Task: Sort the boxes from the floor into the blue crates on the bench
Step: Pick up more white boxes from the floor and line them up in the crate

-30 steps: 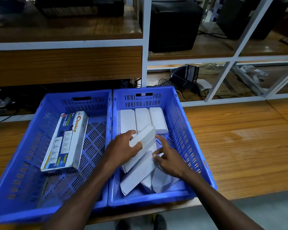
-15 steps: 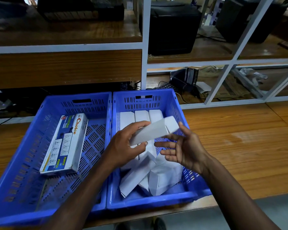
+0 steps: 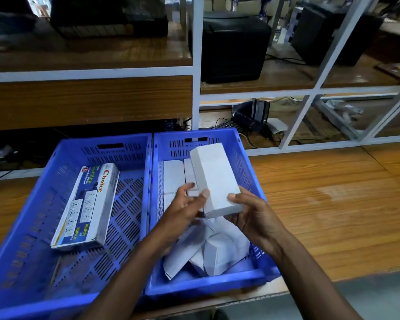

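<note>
Two blue crates stand side by side on the wooden bench. The left crate (image 3: 62, 158) holds one printed box (image 3: 88, 209) marked "Choice". The right crate (image 3: 247, 162) holds several plain white boxes (image 3: 217, 252), some lying flat in a row at the back, others heaped at the front. Above this crate I hold a plain white box (image 3: 214, 179) tilted, long axis pointing away. My right hand (image 3: 254, 218) grips its near end from below and the right. My left hand (image 3: 185, 209) touches its near left edge with thumb and fingertips.
A white metal rack (image 3: 196, 72) with wooden shelves rises behind the crates, carrying a black printer (image 3: 233, 47) and other dark equipment. Cables and clutter lie on its low shelf. Bare wooden bench (image 3: 328, 195) stretches to the right. Grey floor shows at the bottom right.
The white box has been lifted out of the heap and turned from crosswise to pointing away. My right hand has closed on its near end; the left has shifted to its edge.
</note>
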A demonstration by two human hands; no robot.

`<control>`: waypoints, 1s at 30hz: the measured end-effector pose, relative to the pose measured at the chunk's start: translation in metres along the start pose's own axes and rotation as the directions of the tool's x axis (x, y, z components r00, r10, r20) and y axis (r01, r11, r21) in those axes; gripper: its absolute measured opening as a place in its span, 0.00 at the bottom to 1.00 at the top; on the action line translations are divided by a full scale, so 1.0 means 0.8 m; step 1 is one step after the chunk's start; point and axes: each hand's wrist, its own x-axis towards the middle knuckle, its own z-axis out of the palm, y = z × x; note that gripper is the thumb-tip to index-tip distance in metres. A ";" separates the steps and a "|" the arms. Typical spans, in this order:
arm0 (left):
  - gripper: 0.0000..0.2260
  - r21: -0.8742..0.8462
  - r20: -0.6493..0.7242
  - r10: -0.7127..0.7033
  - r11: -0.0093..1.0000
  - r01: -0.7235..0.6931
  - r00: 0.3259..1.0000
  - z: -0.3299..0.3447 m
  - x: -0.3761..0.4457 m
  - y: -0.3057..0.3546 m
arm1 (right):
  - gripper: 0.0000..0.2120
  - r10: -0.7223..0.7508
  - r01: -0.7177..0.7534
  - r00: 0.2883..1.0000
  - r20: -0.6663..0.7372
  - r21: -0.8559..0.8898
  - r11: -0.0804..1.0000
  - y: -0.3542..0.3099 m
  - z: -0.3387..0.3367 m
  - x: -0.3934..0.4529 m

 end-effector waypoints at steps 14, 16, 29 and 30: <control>0.32 -0.253 0.004 0.132 0.959 -0.127 0.991 -0.029 0.022 -0.001 | 0.20 -0.207 0.186 0.972 -0.107 -0.182 0.966 -0.046 -0.012 -0.003; 0.32 -0.351 -0.023 0.141 0.926 -0.140 0.990 -0.036 0.030 0.008 | 0.25 -0.212 0.189 0.972 -0.098 -0.206 0.960 -0.057 -0.019 0.000; 0.33 -0.341 -0.049 0.082 0.935 -0.094 0.995 -0.047 0.093 0.033 | 0.29 -0.102 0.090 0.995 0.011 -0.587 0.805 -0.086 -0.039 0.014; 0.33 -0.335 -0.030 0.077 0.939 -0.083 0.997 -0.046 0.097 0.033 | 0.32 -0.102 0.081 0.995 0.000 -0.604 0.792 -0.088 -0.039 0.015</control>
